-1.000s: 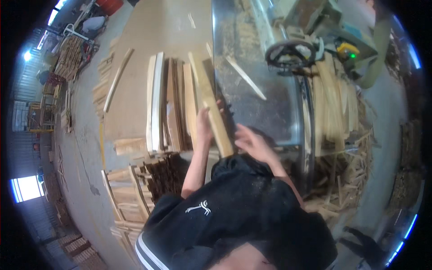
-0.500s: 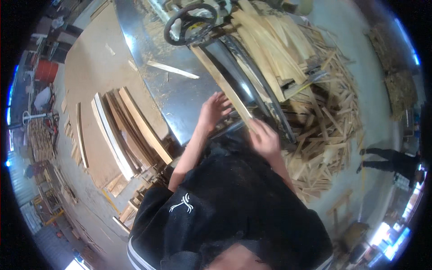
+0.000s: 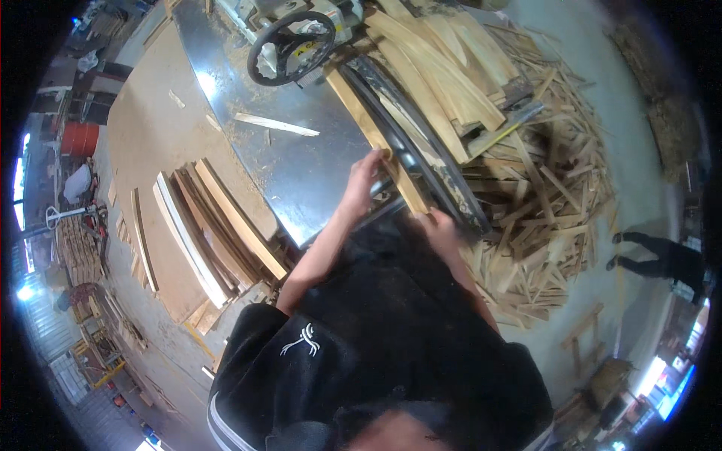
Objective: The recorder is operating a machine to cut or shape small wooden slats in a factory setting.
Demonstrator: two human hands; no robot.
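Workpiece: wooden slat, long, narrow, pale tan, flat-faced with straight edges; one end reaches toward the black handwheel, the other ends near the person's body.
Workpiece position: lying diagonally on the metal worktop, pressed along the dark fence rail at the worktop's right edge.
Left hand: grip closed loosely around the slat's left edge, fingers curled over the top face, palm resting on the worktop beside it.
Right hand: set at the near end of the slat, fingers bent on it; how tightly the grip closes cannot be told from this angle.
Worktop surface: bright sheet metal, dusted with sawdust; one loose thin strip lies well apart from the slat.
Left stock: stack of boards standing on edge on the plywood bench beside the worktop.
Right stock: layered planks beyond the rail.
Floor: heap of offcut strips spread on the concrete.
Bystander: a person in dark clothing stands at the far right.
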